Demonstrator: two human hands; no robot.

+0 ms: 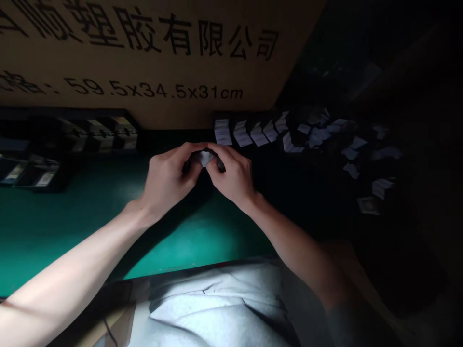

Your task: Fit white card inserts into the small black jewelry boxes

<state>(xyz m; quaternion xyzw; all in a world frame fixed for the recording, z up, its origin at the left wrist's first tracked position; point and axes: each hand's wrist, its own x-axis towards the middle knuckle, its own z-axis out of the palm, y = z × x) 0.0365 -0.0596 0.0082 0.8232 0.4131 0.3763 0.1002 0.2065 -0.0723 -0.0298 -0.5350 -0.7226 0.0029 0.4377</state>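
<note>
My left hand and my right hand meet above the green tabletop. Between their thumbs and curled fingers is a small whitish piece, with something dark at its sides. The fingers cover most of it, so its kind does not show. Just beyond my right hand, folded paper slips stand in a row on the table.
A large printed cardboard box walls off the back. Dark boxes with pale labels stand at the left. Loose paper slips lie scattered at the dim right. The table's front edge runs before my lap.
</note>
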